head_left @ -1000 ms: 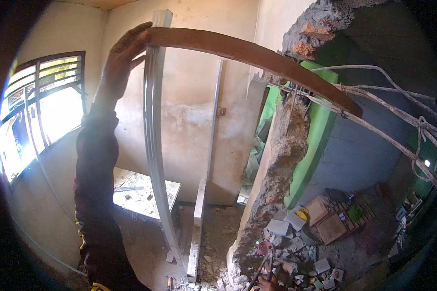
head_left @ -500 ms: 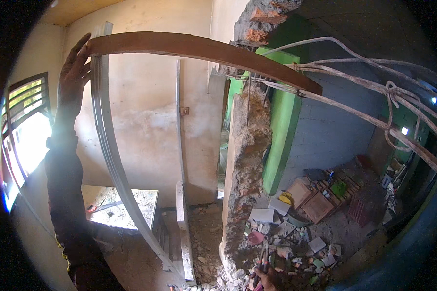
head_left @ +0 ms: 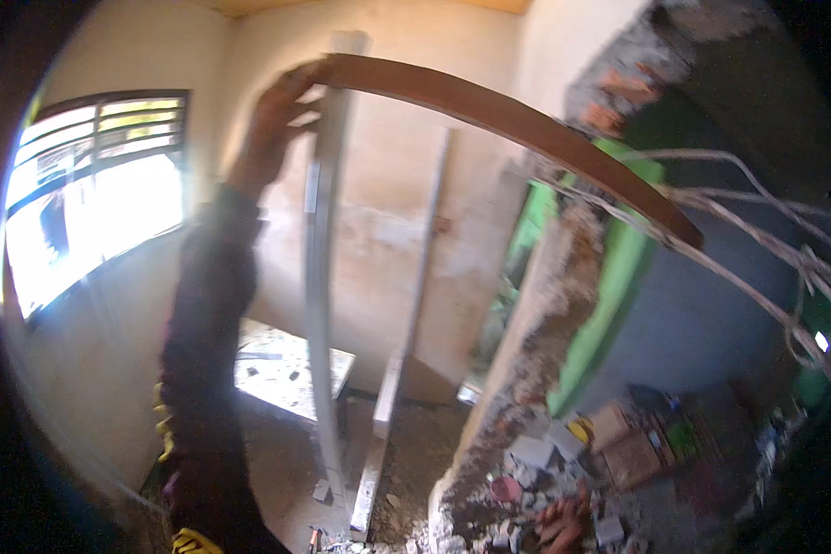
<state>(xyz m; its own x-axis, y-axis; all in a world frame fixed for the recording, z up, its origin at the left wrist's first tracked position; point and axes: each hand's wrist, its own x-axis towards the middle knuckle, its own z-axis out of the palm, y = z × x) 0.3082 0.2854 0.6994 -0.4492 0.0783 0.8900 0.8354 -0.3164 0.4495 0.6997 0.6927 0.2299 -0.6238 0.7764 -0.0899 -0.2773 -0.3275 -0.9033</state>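
My left hand (head_left: 282, 115) is raised and grips the near-left end of a long brown wooden board (head_left: 489, 111), its fingers at the board's edge. The board slants down to the right across the broken wall opening, and its far end lies by the bent, bare rebar (head_left: 702, 249). Just beside that hand stands a pale metal channel (head_left: 319, 249), upright and leaning slightly. Low in the view, over the rubble, my right hand (head_left: 563, 523) is smeared by motion. Its fingers show, but no tool can be made out in it.
A jagged brick wall edge (head_left: 563, 314) runs down beside a green door frame (head_left: 600, 314). Broken tiles and rubble (head_left: 526, 452) cover the floor, with a pink bowl (head_left: 505, 489) among them. A debris-strewn white table (head_left: 291, 369) stands left, below a bright louvred window (head_left: 102, 185).
The view has swung left, so the scene sits further right. My left hand stays on the board's end. The pliers seen in my right hand earlier no longer show.
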